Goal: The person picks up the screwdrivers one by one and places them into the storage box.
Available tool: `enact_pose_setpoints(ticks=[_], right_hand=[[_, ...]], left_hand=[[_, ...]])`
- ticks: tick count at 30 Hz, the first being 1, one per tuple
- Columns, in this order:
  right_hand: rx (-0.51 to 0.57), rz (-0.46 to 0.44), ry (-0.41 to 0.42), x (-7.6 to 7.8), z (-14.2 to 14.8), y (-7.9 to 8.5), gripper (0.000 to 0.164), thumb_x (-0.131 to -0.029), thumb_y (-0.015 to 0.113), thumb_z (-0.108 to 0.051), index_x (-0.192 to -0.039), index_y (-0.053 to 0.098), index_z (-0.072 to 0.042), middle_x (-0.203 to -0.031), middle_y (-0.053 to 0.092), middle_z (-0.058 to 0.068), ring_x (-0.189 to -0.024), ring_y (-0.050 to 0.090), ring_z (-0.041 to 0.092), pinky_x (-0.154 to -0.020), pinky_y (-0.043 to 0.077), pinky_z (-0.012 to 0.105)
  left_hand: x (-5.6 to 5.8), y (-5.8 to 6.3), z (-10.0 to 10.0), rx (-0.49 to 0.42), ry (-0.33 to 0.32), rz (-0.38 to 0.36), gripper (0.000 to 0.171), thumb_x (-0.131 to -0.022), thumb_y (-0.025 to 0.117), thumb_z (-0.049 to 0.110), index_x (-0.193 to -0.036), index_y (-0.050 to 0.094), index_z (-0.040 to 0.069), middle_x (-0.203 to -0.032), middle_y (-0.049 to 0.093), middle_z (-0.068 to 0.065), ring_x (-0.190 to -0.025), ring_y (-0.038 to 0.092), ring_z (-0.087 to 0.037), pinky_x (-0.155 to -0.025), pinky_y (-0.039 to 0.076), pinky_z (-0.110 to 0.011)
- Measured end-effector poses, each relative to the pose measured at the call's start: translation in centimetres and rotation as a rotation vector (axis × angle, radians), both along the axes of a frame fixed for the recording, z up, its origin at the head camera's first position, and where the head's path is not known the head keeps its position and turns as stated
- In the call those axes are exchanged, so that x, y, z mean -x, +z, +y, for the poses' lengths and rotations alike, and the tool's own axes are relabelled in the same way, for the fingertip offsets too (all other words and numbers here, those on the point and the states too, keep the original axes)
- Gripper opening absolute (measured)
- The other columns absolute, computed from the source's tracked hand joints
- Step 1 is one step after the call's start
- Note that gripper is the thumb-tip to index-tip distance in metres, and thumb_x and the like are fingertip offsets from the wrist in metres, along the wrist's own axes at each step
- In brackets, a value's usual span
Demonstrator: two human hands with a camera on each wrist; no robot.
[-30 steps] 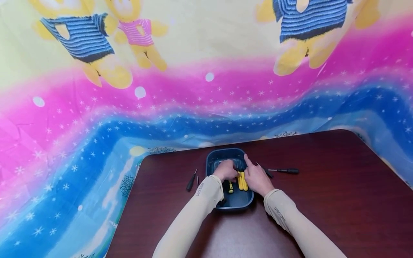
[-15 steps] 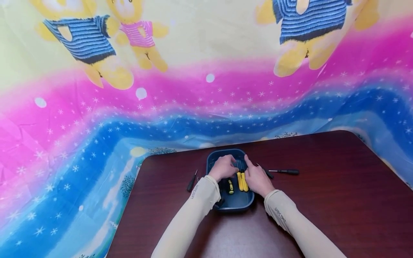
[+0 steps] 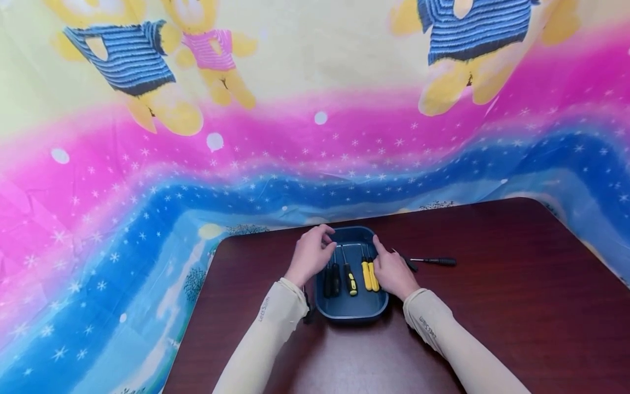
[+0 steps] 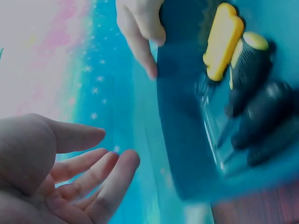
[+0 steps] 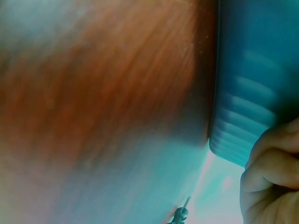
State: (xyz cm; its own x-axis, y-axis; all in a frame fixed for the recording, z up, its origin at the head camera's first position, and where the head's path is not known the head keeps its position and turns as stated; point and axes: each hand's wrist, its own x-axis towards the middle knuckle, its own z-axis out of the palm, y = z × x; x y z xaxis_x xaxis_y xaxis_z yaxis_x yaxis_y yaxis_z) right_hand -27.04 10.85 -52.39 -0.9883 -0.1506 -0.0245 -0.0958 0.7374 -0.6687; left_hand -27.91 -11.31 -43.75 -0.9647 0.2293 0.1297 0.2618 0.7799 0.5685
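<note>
My left hand hovers at the back left rim of a dark blue rectangular tray. In the left wrist view its fingers are loosely bent, with nothing between them. My right hand holds the tray's right rim, its curled fingers against the outer wall. Inside the tray lie two yellow-handled screwdrivers side by side on the right, a black-and-yellow screwdriver in the middle, and two black-handled screwdrivers on the left. Their shafts point to the back.
On the brown table, a black screwdriver lies to the tray's right. Another dark handle is partly hidden by my right hand. A black handle shows beside my left sleeve. A printed cloth hangs behind the table.
My left hand has come out of the tray and moved left, uncovering the black-handled screwdrivers. The right hand has stayed at the rim. The yellow-handled and black-and-yellow screwdrivers lie as before.
</note>
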Motion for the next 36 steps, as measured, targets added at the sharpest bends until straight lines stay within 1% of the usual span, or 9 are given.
enact_pose_setpoints(ticks=[2,5,12,15,18,22,25,29,36], right_hand=[[0.003,0.01,0.002,0.0,0.1,0.0,0.065,-0.107,0.041,-0.015,-0.167,0.016,-0.013,-0.059,0.051,0.004,-0.045,0.047,0.022,-0.053,0.047,0.033],[0.009,0.009,0.006,0.0,0.1,0.0,0.065,-0.107,0.041,-0.015,-0.167,0.016,-0.013,-0.058,0.051,0.004,-0.044,0.047,0.022,-0.052,0.047,0.033],[-0.004,0.008,0.005,0.2,0.2,0.0,0.065,-0.107,0.041,-0.016,-0.167,0.016,-0.012,-0.06,0.052,0.004,-0.045,0.048,0.022,-0.053,0.047,0.032],[-0.005,0.002,0.004,0.1,0.1,0.0,0.065,-0.107,0.041,-0.016,-0.167,0.016,-0.013,-0.06,0.051,0.004,-0.046,0.048,0.022,-0.054,0.047,0.032],[-0.003,-0.004,0.006,0.1,0.1,0.0,0.065,-0.107,0.04,-0.016,-0.167,0.015,-0.013,-0.06,0.051,0.004,-0.046,0.048,0.022,-0.054,0.047,0.033],[0.001,0.001,0.006,0.1,0.1,0.0,0.065,-0.107,0.04,-0.015,-0.167,0.015,-0.013,-0.06,0.051,0.004,-0.046,0.048,0.022,-0.053,0.047,0.033],[0.002,0.004,0.005,0.1,0.0,0.0,0.065,-0.107,0.04,-0.015,-0.167,0.016,-0.013,-0.06,0.051,0.005,-0.046,0.048,0.022,-0.053,0.047,0.033],[0.0,-0.003,0.004,0.0,0.0,-0.1,0.065,-0.107,0.04,-0.016,-0.167,0.015,-0.013,-0.06,0.052,0.005,-0.046,0.048,0.022,-0.054,0.047,0.033],[0.008,-0.004,0.006,0.0,0.1,0.1,0.065,-0.108,0.041,-0.015,-0.167,0.015,-0.013,-0.06,0.052,0.005,-0.046,0.048,0.022,-0.054,0.048,0.033]], left_hand=[[-0.3,-0.1,-1.2,-0.003,0.02,0.024,0.03,-0.1,0.069,0.02,-0.129,0.067,0.015,-0.105,0.069,-0.003,-0.092,0.072,-0.018,-0.083,0.058,-0.04],[-1.0,-0.8,-3.1,0.018,0.055,0.04,0.031,-0.098,0.07,0.019,-0.128,0.067,0.013,-0.105,0.069,-0.004,-0.093,0.072,-0.018,-0.085,0.057,-0.042],[-2.6,-3.3,-7.7,0.081,0.123,0.006,0.034,-0.097,0.072,0.017,-0.129,0.066,0.008,-0.108,0.069,-0.009,-0.095,0.071,-0.025,-0.087,0.055,-0.049],[-3.2,-4.4,-9.2,0.111,0.147,-0.014,0.036,-0.096,0.072,0.016,-0.129,0.065,0.006,-0.108,0.068,-0.01,-0.096,0.071,-0.026,-0.086,0.055,-0.05],[-3.6,-5.6,-10.3,0.134,0.165,-0.037,0.038,-0.095,0.073,0.016,-0.13,0.065,0.005,-0.109,0.068,-0.011,-0.096,0.071,-0.028,-0.086,0.055,-0.05],[-3.6,-6.6,-10.9,0.145,0.171,-0.053,0.038,-0.094,0.074,0.016,-0.129,0.065,0.004,-0.107,0.068,-0.011,-0.094,0.069,-0.026,-0.084,0.055,-0.05],[-3.5,-7.3,-10.9,0.137,0.159,-0.059,0.037,-0.094,0.074,0.015,-0.128,0.065,0.003,-0.106,0.068,-0.011,-0.093,0.069,-0.026,-0.085,0.055,-0.05],[-3.2,-8.1,-10.6,0.128,0.147,-0.071,0.035,-0.093,0.075,0.014,-0.125,0.065,0.003,-0.107,0.068,-0.013,-0.095,0.068,-0.029,-0.089,0.055,-0.052],[-2.6,-8.8,-10.2,0.182,0.148,-0.022,0.032,-0.089,0.077,0.007,-0.119,0.066,0.003,-0.1,0.069,-0.012,-0.092,0.068,-0.031,-0.087,0.054,-0.052]])
